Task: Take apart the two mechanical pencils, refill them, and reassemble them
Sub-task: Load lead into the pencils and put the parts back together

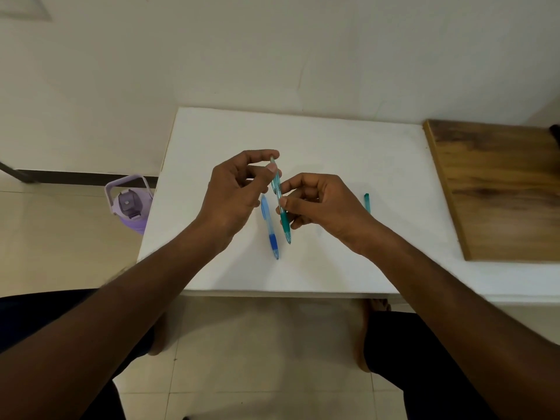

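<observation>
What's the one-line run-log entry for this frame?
left hand: pinches top of teal mechanical pencil | right hand: grips its barrel | blue mechanical pencil: on white table | teal cap piece: lies apart

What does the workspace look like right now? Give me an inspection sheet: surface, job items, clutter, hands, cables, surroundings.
Surface: white table top, with a wooden board at its right end.
Job's things: teal pencil held above the table, tip towards the person; blue pencil lying on the table beside it; small teal part lying apart to the right.
Clutter: nothing seen.
Hands: left hand pinches the teal pencil's upper end; right hand pinches its middle.
Cables: nothing seen.
Surroundings: purple water bottle on the tiled floor left of the table; pale wall behind.
</observation>
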A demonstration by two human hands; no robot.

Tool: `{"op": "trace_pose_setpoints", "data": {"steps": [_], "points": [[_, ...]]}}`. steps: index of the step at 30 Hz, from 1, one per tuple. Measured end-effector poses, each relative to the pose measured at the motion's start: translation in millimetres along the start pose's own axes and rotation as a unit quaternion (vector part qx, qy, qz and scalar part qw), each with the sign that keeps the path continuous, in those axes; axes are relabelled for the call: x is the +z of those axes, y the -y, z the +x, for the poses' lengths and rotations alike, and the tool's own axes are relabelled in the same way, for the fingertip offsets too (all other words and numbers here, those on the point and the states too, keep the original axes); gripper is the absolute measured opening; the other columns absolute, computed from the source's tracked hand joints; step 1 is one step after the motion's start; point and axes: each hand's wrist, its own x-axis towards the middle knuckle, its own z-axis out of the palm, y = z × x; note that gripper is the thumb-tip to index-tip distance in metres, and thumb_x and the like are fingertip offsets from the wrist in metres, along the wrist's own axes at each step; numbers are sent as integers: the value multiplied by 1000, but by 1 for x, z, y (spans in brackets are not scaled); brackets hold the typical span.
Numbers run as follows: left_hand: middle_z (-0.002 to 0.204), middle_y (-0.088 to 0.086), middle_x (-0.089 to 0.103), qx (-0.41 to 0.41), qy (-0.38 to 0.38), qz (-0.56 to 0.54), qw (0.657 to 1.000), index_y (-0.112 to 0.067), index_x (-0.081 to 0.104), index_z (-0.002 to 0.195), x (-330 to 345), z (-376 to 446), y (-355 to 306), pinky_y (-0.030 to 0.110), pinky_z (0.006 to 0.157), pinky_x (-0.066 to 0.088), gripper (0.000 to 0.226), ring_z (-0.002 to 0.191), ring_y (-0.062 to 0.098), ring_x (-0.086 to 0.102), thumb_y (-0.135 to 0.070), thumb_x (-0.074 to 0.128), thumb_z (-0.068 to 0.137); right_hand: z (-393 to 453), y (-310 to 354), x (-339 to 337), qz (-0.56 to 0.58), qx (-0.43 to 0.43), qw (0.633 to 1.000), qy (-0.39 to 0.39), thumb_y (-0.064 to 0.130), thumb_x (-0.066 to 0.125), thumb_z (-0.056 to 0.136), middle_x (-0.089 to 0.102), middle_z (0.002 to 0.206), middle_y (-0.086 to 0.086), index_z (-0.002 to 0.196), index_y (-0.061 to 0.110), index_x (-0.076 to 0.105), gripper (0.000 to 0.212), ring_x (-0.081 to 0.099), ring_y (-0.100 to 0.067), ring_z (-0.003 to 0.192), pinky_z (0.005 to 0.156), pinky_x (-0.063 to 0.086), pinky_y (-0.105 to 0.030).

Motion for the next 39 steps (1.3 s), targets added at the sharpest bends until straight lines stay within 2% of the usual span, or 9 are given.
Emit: {"op": "trace_pose_setpoints", "data": {"steps": [5, 9, 14, 21, 27, 31, 34, 36, 39], "points": [[101, -17, 80, 26, 5, 6, 1000, -39, 77, 117, 0, 0, 0, 17, 64, 57, 19, 87, 8, 75, -39, 70, 99, 1, -1, 3, -31, -5, 999, -33, 20, 75, 96, 80, 97, -10, 109, 4, 72, 21, 79, -26, 87, 84, 67, -43], [99, -22, 79, 9, -13, 17, 1000, -36, 81, 111, -3, 4, 1, 13, 62, 56, 19, 89, 3, 74, -43, 73, 95, 0, -1, 0, -64, -12, 998, -13, 17, 76, 95, 81, 98, -5, 123, 11, 70, 29, 81, -21, 86, 80, 67, -39], [94, -23, 80, -11, -16, 22, 1000, -34, 82, 103, 1, 11, -4, 14, 62, 57, 15, 90, -3, 74, -41, 79, 90, 0, -1, -4, -97, -3, 995, -5, 16, 73, 96, 82, 99, -2, 122, 17, 69, 26, 81, -17, 86, 83, 67, -36], [104, -15, 79, -8, -31, 71, 997, -24, 81, 117, 12, 14, -3, 17, 67, 61, 30, 88, 2, 74, -39, 76, 91, -7, 2, -19, -118, 4, 993, -9, 19, 74, 97, 81, 95, 2, 120, 22, 69, 24, 80, -13, 81, 80, 66, -30], [99, -13, 78, 2, -35, 113, 993, -22, 80, 118, 23, 12, -1, 17, 68, 62, 33, 77, 1, 74, -42, 74, 92, -12, -1, -29, -176, 4, 984, -42, 23, 80, 92, 79, 88, 12, 108, 35, 68, 23, 78, -6, 74, 75, 64, -23], [96, -13, 79, -20, -88, 67, 994, -21, 80, 115, 17, 18, -8, 21, 70, 64, 30, 82, -3, 74, -41, 73, 94, -19, -7, -32, -255, 17, 966, -48, 30, 84, 88, 70, 81, 20, 101, 36, 67, 23, 72, -3, 68, 68, 60, -17], [93, -13, 80, -32, -9, 138, 990, -26, 82, 104, 4, 22, -6, 17, 68, 62, 14, 84, 1, 75, -34, 77, 94, -22, -10, -36, -226, 36, 970, -76, 30, 84, 89, 73, 82, 17, 104, 33, 68, 22, 74, -5, 67, 69, 64, -22], [85, -13, 79, -25, 83, 268, 959, -27, 82, 98, 6, 16, 4, 11, 62, 57, 9, 74, 7, 75, -32, 80, 91, -22, -9, -38, -217, 40, 970, -101, 30, 83, 89, 76, 86, 12, 107, 31, 69, 23, 75, -7, 69, 70, 64, -23], [77, -14, 70, 16, 110, 382, 918, -21, 82, 96, 19, 8, 20, 10, 63, 47, 14, 65, 7, 68, -32, 84, 88, -20, -8, -38, -220, 47, 967, -117, 31, 83, 89, 76, 89, 9, 111, 28, 70, 25, 75, -5, 68, 64, 61, -16]]}}
